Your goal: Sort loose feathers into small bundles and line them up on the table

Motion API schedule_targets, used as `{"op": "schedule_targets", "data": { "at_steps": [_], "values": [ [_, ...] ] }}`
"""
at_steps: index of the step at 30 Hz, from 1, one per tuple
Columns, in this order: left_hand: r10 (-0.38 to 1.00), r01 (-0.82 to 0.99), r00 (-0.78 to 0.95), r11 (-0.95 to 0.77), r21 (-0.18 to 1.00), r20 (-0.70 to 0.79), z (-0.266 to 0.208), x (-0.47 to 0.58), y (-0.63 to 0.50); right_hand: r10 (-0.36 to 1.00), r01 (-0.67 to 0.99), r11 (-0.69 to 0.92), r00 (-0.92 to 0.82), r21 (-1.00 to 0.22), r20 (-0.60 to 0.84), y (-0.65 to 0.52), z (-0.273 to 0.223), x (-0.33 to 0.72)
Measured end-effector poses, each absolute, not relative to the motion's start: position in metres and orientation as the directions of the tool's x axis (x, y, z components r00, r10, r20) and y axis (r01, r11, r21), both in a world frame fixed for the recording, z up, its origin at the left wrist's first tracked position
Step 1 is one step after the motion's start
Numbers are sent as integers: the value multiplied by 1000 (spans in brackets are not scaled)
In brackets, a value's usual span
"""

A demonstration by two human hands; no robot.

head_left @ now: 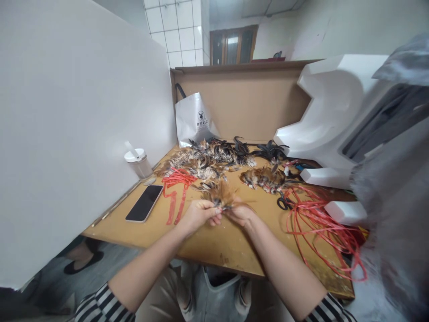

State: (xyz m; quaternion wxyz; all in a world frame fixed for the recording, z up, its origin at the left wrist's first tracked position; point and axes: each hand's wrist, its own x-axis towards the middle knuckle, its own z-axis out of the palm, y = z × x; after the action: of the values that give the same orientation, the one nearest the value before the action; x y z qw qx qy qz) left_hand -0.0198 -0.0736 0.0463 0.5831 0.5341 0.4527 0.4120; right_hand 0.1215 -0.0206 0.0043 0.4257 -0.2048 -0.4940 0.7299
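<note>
A small bunch of brown and dark feathers (218, 191) fans upward between my two hands, above the front middle of the table. My left hand (202, 213) pinches its base with thumb and fingers. From the other side my right hand (240, 213) is closed on the same bunch, its fingertips partly hidden by feathers. Beyond them lies a long pile of black, brown and white feathers (208, 157). A brown feather bundle (264, 179) rests to the right. Left of my hands are flat red plastic strips (177, 177).
A phone (145, 204) and a lidded cup (139, 164) stand at left by a white panel (83, 112). Tangled red cord (315, 219) and black scissor handles (284, 204) lie right, near white foam (335, 98). A silver bag (192, 117) stands behind; a bin (221, 288) sits below.
</note>
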Motion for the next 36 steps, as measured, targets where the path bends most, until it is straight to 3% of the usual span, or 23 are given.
{"op": "schedule_targets", "data": {
  "at_steps": [4,11,16,22,29,36],
  "values": [
    [987,-113,109,128,985,-115,41,-28,-68,844,-318,-90,-528,-944,97,-21,4,122],
    [984,-216,21,178,960,-177,23,-39,-59,905,-121,40,-417,-992,88,-24,2,112],
    [985,-254,-11,164,953,-173,15,-38,-54,899,52,306,-344,-951,270,-32,5,106],
    [993,-121,-15,114,986,-117,7,-35,-52,805,279,587,-307,-760,508,-42,11,105],
    [987,-88,80,146,985,-139,1,-39,-56,834,264,537,-311,-802,456,-37,7,108],
    [964,-140,155,238,961,-216,6,-49,-61,851,143,440,-382,-887,361,-36,8,109]
  ]
}}
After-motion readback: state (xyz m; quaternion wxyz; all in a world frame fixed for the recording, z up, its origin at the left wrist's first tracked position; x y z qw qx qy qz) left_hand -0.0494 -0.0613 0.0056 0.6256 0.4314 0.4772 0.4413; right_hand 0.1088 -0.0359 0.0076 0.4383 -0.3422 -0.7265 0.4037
